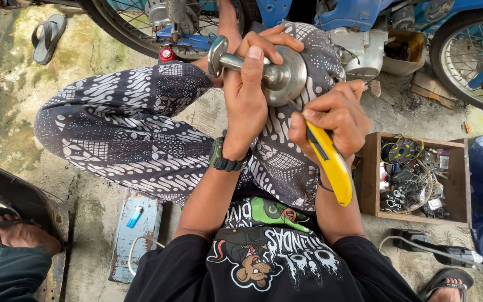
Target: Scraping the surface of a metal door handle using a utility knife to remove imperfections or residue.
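Rough concrete floor [85, 201] lies below. Left hand [247, 98] wraps tight around a metal hub [278, 75] over the knee; right hand [334, 117] clamps a yellow knife [331, 162] at its rim. A slip could cut the left fingers [264, 42].

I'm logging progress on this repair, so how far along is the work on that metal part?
Done: the metal part is off the motorbike and held up in the left hand. In hand: the right hand holds a yellow knife with its tip at the part's disc edge. Left: no cleaned area shows, and the part is not back on the bike; spares sit in the wooden box.
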